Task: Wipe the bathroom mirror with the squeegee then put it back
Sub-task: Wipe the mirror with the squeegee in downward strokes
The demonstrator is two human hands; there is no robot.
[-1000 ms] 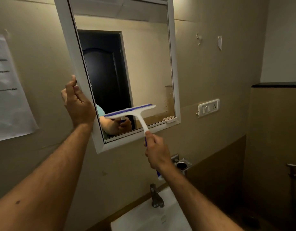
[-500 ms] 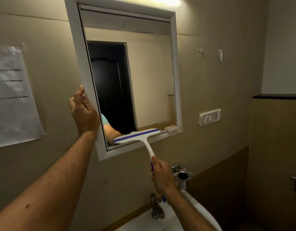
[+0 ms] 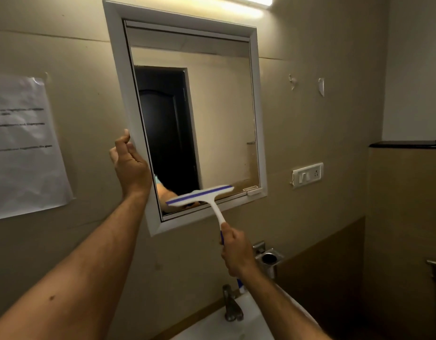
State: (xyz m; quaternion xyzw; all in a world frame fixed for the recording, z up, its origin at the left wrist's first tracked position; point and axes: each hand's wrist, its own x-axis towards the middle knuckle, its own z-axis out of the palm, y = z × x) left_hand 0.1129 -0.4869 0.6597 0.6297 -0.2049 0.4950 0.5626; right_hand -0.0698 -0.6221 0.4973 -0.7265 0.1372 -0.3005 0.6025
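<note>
1. While the beige wall (image 3: 310,123) fills most of the head view, a white-framed mirror (image 3: 219,114) hangs on it, reflecting a dark door.
2. A printed paper notice (image 3: 23,146) is stuck to the wall near the left edge, well apart from the mirror.
3. At the bottom edge sits a white washbasin (image 3: 226,325) with a metal tap (image 3: 230,303) at its back rim.
4. The left hand (image 3: 131,165) rests against the mirror's left frame edge, fingers curled round it and thumb pointing up.
5. The right hand (image 3: 236,249) is clenched round the handle of the squeegee (image 3: 204,195), below the mirror's bottom edge.
6. The squeegee, white with a blue strip, has its blade lying across the glass near the mirror's bottom edge, tilted up to the right and blurred.
7. A white switch plate (image 3: 307,174) sits on the wall right of the mirror's lower right corner.
8. A metal holder (image 3: 268,258) is fixed to the wall just beside the right hand.
</note>
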